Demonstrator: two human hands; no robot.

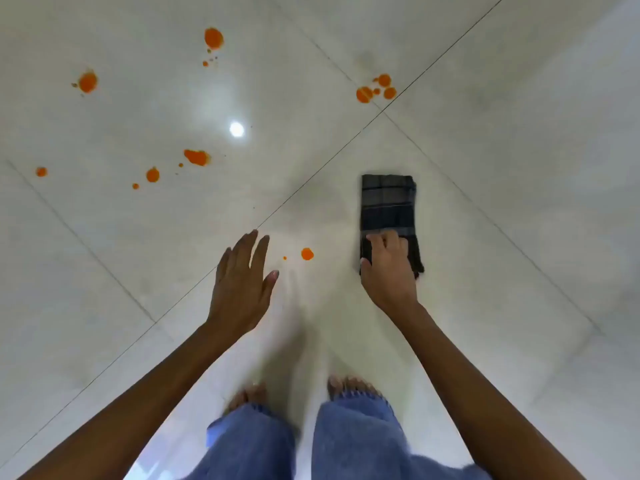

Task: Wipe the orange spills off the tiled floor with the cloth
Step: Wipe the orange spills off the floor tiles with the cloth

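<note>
Head view: my right hand (388, 268) pinches the folded cloth (388, 206) (dark plaid), left hand (242, 289) spread open, fingers apart, near orange spills (307, 253).

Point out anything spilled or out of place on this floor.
Orange spills dot the white tiled floor: one blob between the hands, a cluster beyond the folded plaid cloth, and scattered splashes far left. The right hand rests on the cloth; the left hand is empty.
</note>
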